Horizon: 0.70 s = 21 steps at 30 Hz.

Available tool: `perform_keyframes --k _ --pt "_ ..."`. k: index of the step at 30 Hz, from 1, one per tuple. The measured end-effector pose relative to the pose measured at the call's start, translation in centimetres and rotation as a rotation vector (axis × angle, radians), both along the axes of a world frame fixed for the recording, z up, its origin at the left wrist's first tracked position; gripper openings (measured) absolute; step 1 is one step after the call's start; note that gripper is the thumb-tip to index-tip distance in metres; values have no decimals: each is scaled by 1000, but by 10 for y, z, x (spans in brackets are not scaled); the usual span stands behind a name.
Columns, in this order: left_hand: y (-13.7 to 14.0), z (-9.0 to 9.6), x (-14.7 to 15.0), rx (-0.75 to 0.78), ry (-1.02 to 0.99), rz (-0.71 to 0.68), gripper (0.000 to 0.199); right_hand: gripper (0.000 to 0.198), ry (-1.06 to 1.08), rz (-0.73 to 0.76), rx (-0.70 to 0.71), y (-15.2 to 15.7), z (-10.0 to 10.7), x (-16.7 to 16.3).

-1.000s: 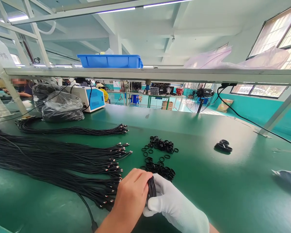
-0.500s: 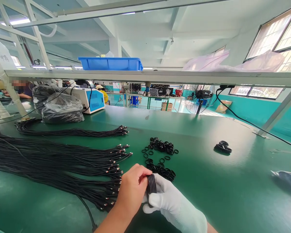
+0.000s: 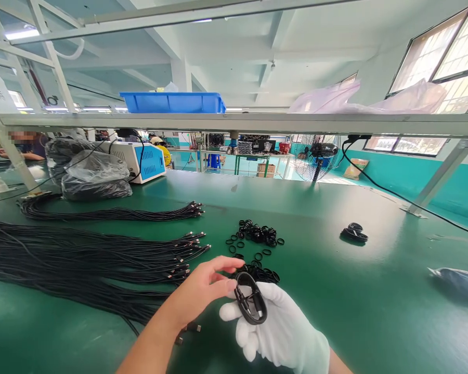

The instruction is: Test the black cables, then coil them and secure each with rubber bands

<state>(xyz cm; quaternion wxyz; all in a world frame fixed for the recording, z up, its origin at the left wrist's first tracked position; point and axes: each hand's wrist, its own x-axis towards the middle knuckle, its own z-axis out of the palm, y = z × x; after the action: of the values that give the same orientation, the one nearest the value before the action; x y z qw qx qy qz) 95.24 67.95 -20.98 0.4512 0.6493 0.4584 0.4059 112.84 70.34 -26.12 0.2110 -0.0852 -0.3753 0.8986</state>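
Observation:
A short black charging cable, wound into an oval coil, lies in my right hand, which wears a white glove and holds it by the near side. Its plug ends show inside the loop. My left hand is bare and open, thumb and fingers apart at the coil's left edge. Whether the thumb touches the coil I cannot tell. Just beyond my hands is a pile of small black rings, with more rings partly hidden behind my fingers. Long bundles of black cables lie to the left, their plugs pointing right.
Another coiled cable rests on the green table at right. A bagged dark item lies at the right edge. Plastic-wrapped bundles and a white-blue machine stand back left. Overhead, a shelf carries a blue tray.
The coil has turned so that its open loop faces me. My left hand has loosened from it and moved slightly left, and my right glove has rolled palm up.

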Motion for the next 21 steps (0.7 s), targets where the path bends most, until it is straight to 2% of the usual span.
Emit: perform_keyframes --k 2,4,8,11,13,16,18,21 --pt "5 -7 -6 -48 -141 -141 31 52 -9 25 17 0 -2 -1" --pt "9 -15 -10 -53 -215 -143 30 55 -31 -20 26 -1 -3 -2" --pt "14 -23 -10 -32 -171 6 28 48 -148 -241 161 -5 2 -5" --pt "12 -22 -6 -22 -138 69 28 54 -390 -412 337 -9 9 -8" --pt "12 -21 -4 -14 -128 130 26 48 -518 -483 413 -12 13 -11" --pt "14 -20 -9 9 -116 273 30 40 -589 -596 494 -12 15 -14" --pt "17 -22 -16 16 -104 342 33 41 -700 -780 555 -4 16 -10" --pt "13 -26 -21 13 -60 394 31 47 -987 -1185 627 24 19 15"
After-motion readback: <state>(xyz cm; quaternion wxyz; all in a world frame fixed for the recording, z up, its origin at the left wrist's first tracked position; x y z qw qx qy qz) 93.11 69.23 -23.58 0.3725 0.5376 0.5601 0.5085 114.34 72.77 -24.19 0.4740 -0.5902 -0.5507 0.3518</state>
